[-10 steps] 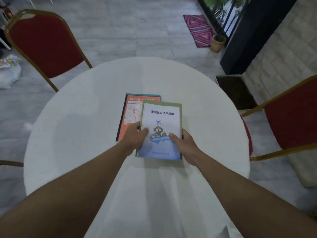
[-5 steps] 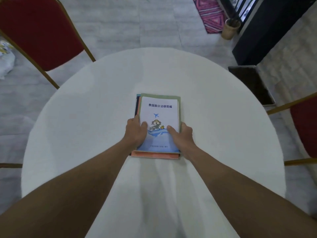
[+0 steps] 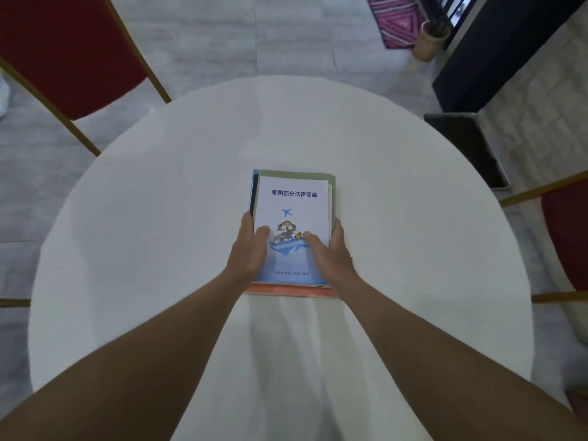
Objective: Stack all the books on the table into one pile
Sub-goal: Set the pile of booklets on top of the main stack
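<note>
A white-and-blue book [image 3: 292,214] with a plane and whale on its cover lies on top of a pile in the middle of the round white table [image 3: 159,218]. Under it an orange book [image 3: 291,291] shows as a strip along the near edge, and a green-edged cover [image 3: 296,173] peeks out at the far edge. My left hand [image 3: 249,249] grips the pile's left side with the thumb on the cover. On the right side, my right hand [image 3: 329,249] holds it the same way.
A red chair with a gold frame [image 3: 63,52] stands at the far left. Another red chair [image 3: 566,237] is at the right. A dark bin [image 3: 467,148], a black cabinet [image 3: 496,52], a plant pot [image 3: 431,39] and a pink rug [image 3: 394,17] lie beyond the table.
The white-and-blue book moved left from beside the orange book onto it. Both hands shifted with it and now hold the pile squared at its sides.
</note>
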